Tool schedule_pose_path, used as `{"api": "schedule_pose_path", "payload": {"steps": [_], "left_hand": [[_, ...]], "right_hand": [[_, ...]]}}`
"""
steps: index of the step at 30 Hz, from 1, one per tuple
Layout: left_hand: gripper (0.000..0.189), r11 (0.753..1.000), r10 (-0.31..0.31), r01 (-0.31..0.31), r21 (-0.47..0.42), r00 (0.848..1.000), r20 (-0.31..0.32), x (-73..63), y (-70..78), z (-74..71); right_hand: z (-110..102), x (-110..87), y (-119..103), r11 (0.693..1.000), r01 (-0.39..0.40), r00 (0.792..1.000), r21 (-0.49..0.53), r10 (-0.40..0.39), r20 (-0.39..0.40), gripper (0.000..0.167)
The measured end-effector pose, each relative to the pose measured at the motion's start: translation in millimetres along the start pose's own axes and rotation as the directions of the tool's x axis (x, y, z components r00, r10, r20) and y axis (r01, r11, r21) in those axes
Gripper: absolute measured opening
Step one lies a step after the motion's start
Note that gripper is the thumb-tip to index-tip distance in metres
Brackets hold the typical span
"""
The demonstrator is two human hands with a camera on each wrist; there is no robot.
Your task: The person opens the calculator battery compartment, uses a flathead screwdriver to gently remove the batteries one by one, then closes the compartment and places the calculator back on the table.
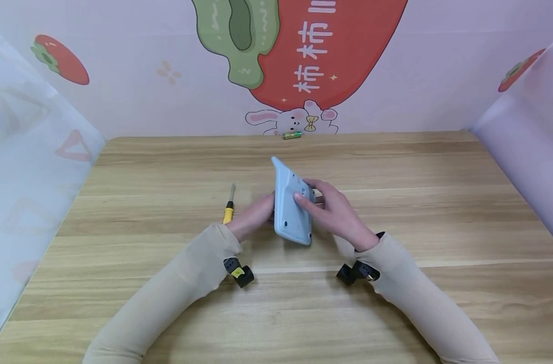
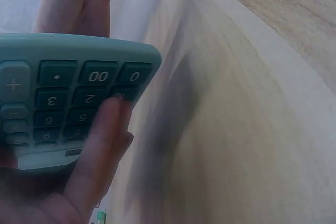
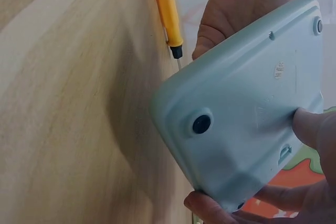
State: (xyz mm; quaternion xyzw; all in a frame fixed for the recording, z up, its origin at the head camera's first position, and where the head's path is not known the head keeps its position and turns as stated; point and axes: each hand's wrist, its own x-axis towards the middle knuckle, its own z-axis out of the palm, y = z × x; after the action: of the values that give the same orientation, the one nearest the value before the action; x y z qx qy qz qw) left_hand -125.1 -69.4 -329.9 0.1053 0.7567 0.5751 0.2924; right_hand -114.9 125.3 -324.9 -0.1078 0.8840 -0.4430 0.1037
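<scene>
A light blue calculator [image 1: 291,207] stands tilted off the table between both hands, its back facing right. My right hand [image 1: 337,210] grips it, with the thumb on the back and fingers at its edge. My left hand [image 1: 256,215] is on the key side, partly hidden by the calculator in the head view. In the left wrist view, a fairly straight finger [image 2: 102,145] of that hand lies over the dark number keys [image 2: 84,95]. Black round feet [image 3: 201,124] show on the back in the right wrist view.
A screwdriver [image 1: 228,212] with a yellow handle lies just left of the left hand. At the table's back edge is a green battery [image 1: 292,135]. Patterned sheets [image 1: 135,86] stand behind and beside the wooden table [image 1: 417,202].
</scene>
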Motion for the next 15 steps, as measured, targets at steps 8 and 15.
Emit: {"api": "schedule_pose_path", "payload": {"steps": [8,15], "left_hand": [[0.059,0.99,0.015,-0.015,-0.142,1.0,0.003,2.1,-0.7,8.3],[0.059,0.928,0.062,-0.047,-0.369,0.998,0.028,6.1,0.9,16.3]], "right_hand": [[2,-0.5,-2,0.999,0.028,1.0,0.04,-0.028,0.004,0.06],[5,-0.5,-1,0.994,0.031,0.999,0.101,-0.034,0.025,0.06]]}}
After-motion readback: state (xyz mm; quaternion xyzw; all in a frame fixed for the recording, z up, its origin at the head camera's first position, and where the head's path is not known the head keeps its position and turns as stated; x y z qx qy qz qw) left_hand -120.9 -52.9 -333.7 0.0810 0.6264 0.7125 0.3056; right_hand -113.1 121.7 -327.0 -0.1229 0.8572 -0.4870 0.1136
